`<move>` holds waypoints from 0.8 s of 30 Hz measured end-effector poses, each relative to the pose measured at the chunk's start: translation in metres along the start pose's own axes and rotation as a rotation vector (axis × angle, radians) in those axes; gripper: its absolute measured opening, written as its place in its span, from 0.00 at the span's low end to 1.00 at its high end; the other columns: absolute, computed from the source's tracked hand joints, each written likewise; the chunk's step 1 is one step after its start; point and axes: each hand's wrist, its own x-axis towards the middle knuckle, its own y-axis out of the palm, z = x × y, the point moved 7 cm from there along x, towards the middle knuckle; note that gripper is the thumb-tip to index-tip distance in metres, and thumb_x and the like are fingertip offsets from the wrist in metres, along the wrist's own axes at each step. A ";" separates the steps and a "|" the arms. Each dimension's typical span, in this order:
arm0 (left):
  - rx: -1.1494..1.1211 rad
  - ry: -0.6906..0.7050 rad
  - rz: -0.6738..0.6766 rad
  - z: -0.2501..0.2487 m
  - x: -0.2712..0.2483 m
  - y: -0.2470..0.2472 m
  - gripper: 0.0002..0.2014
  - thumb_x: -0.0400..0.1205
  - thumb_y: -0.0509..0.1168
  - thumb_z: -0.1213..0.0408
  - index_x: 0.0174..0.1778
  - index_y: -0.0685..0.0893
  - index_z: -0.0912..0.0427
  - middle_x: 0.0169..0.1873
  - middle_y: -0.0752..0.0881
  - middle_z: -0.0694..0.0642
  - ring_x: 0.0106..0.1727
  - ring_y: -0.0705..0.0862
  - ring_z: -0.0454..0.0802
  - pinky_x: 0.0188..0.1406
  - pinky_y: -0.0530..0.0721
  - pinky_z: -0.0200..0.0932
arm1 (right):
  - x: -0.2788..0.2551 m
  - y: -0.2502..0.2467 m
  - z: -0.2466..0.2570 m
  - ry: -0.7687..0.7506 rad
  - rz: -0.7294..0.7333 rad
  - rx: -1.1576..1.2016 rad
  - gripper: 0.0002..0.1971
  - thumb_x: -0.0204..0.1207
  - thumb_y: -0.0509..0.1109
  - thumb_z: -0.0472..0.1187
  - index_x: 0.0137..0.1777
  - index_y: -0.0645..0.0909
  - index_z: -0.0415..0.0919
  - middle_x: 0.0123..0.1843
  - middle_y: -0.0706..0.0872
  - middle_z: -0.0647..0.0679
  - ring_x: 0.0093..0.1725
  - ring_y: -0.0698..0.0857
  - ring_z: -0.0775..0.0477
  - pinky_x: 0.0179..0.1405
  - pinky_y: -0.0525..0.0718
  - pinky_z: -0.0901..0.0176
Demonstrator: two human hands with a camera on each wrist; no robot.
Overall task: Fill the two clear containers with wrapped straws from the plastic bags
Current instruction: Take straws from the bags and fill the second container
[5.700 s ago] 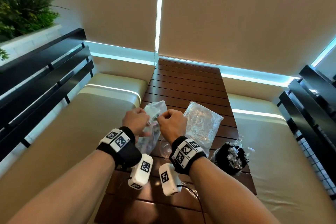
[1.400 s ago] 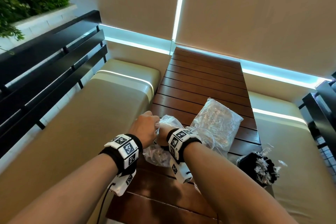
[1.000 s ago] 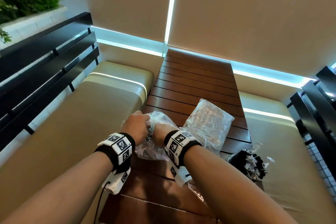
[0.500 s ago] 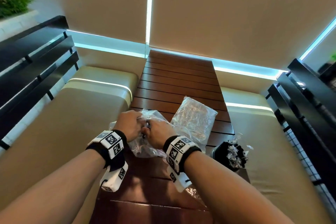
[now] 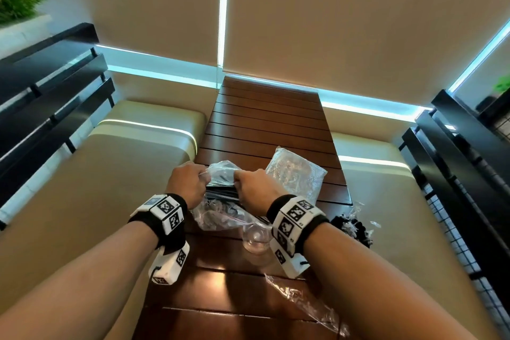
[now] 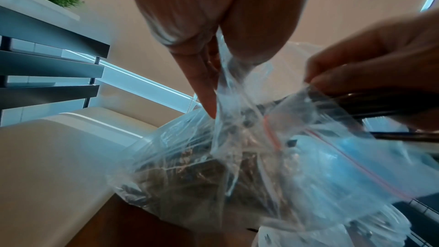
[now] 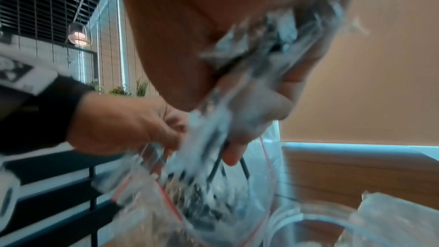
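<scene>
My left hand (image 5: 196,177) pinches the mouth edge of a clear zip bag (image 5: 220,215) with a red seal line (image 6: 273,138), held above the wooden table (image 5: 265,124). My right hand (image 5: 242,183) grips a bundle of black wrapped straws (image 5: 220,194) at the bag's mouth; the same bundle (image 7: 249,82) looks blurred in the right wrist view. More straws stay inside the bag (image 6: 190,176). An empty clear container (image 5: 255,240) stands under my right wrist. A second container (image 5: 350,225), full of black straws, stands at the table's right edge.
A second sealed bag of straws (image 5: 296,174) lies on the table behind my right hand. A scrap of loose clear plastic (image 5: 300,303) lies near the table's front. Beige cushions (image 5: 110,188) flank the table, and black slatted rails (image 5: 49,107) stand on both sides.
The hands have drawn apart at the bag's mouth. My right hand now holds a bundle of black straws pulled up out of the bag, while the left still holds the bag.
</scene>
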 end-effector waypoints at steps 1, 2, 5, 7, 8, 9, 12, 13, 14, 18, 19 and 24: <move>0.005 -0.007 -0.004 0.000 0.003 0.001 0.14 0.80 0.66 0.63 0.29 0.80 0.63 0.33 0.81 0.59 0.36 0.75 0.54 0.36 0.65 0.43 | -0.002 -0.008 -0.004 0.001 0.007 0.013 0.09 0.83 0.57 0.39 0.42 0.71 0.50 0.38 0.83 0.45 0.35 0.82 0.39 0.36 0.80 0.52; 0.012 -0.014 -0.001 -0.001 0.006 0.002 0.14 0.81 0.65 0.63 0.28 0.80 0.63 0.33 0.81 0.60 0.36 0.75 0.54 0.36 0.65 0.43 | -0.005 -0.017 -0.009 0.004 0.010 0.032 0.09 0.83 0.57 0.39 0.41 0.72 0.49 0.37 0.83 0.46 0.36 0.82 0.40 0.36 0.80 0.53; 0.032 -0.023 0.009 -0.003 0.012 0.007 0.16 0.80 0.65 0.65 0.25 0.76 0.59 0.31 0.80 0.60 0.36 0.76 0.57 0.36 0.66 0.44 | -0.018 -0.043 -0.023 0.017 0.016 0.060 0.09 0.84 0.58 0.39 0.43 0.75 0.46 0.37 0.81 0.48 0.41 0.83 0.41 0.39 0.79 0.53; 0.048 -0.033 0.022 -0.005 0.014 0.009 0.13 0.80 0.65 0.67 0.28 0.82 0.63 0.30 0.81 0.61 0.37 0.78 0.59 0.36 0.69 0.44 | -0.031 -0.062 -0.031 0.030 0.031 0.082 0.09 0.86 0.59 0.41 0.46 0.78 0.42 0.37 0.83 0.49 0.40 0.84 0.44 0.39 0.80 0.57; 0.053 -0.035 0.028 -0.007 0.015 0.010 0.12 0.80 0.64 0.68 0.30 0.83 0.64 0.30 0.82 0.62 0.37 0.79 0.60 0.36 0.70 0.45 | -0.037 -0.069 -0.037 0.044 0.042 0.124 0.09 0.86 0.59 0.42 0.48 0.80 0.41 0.37 0.84 0.48 0.36 0.85 0.47 0.36 0.81 0.59; 0.062 -0.036 0.036 -0.008 0.016 0.012 0.12 0.81 0.63 0.68 0.32 0.84 0.64 0.31 0.82 0.62 0.38 0.80 0.61 0.36 0.70 0.45 | -0.045 -0.077 -0.042 0.069 0.060 0.193 0.10 0.87 0.59 0.42 0.49 0.80 0.42 0.35 0.86 0.47 0.29 0.83 0.50 0.30 0.80 0.60; 0.092 -0.062 0.049 -0.010 0.017 0.017 0.10 0.82 0.64 0.66 0.37 0.87 0.63 0.38 0.87 0.64 0.42 0.82 0.63 0.41 0.75 0.46 | -0.065 -0.094 -0.059 0.146 0.106 0.435 0.10 0.88 0.58 0.46 0.48 0.79 0.46 0.34 0.87 0.45 0.20 0.73 0.51 0.17 0.70 0.62; 0.089 -0.076 0.046 -0.008 0.017 0.018 0.10 0.82 0.65 0.65 0.39 0.88 0.63 0.41 0.88 0.64 0.44 0.84 0.64 0.43 0.77 0.46 | -0.070 -0.099 -0.063 0.151 0.109 0.500 0.10 0.88 0.58 0.46 0.48 0.78 0.46 0.35 0.88 0.44 0.19 0.72 0.51 0.17 0.67 0.63; 0.074 -0.093 0.038 -0.006 0.018 0.020 0.09 0.82 0.66 0.63 0.40 0.89 0.62 0.41 0.89 0.64 0.46 0.85 0.64 0.44 0.78 0.46 | -0.075 -0.104 -0.068 0.153 0.106 0.559 0.10 0.88 0.58 0.46 0.48 0.77 0.45 0.36 0.88 0.44 0.19 0.72 0.51 0.17 0.66 0.63; 0.044 -0.101 -0.003 0.002 0.018 0.028 0.10 0.81 0.66 0.64 0.36 0.86 0.63 0.38 0.87 0.65 0.44 0.85 0.65 0.40 0.76 0.45 | -0.085 -0.113 -0.085 0.178 0.069 0.710 0.10 0.89 0.57 0.46 0.50 0.77 0.45 0.36 0.88 0.45 0.17 0.72 0.54 0.13 0.63 0.70; 0.055 -0.092 -0.011 0.004 0.016 0.028 0.09 0.81 0.66 0.66 0.35 0.85 0.63 0.36 0.86 0.65 0.43 0.85 0.65 0.38 0.74 0.45 | -0.087 -0.112 -0.089 0.187 0.064 0.739 0.10 0.89 0.58 0.46 0.51 0.78 0.44 0.36 0.87 0.44 0.16 0.72 0.55 0.12 0.64 0.70; 0.132 -0.065 -0.022 0.017 0.000 0.027 0.06 0.82 0.65 0.67 0.45 0.86 0.64 0.35 0.83 0.61 0.48 0.85 0.66 0.42 0.75 0.50 | -0.091 -0.104 -0.107 0.236 0.034 0.903 0.10 0.89 0.59 0.46 0.51 0.78 0.43 0.34 0.87 0.46 0.15 0.71 0.56 0.11 0.64 0.72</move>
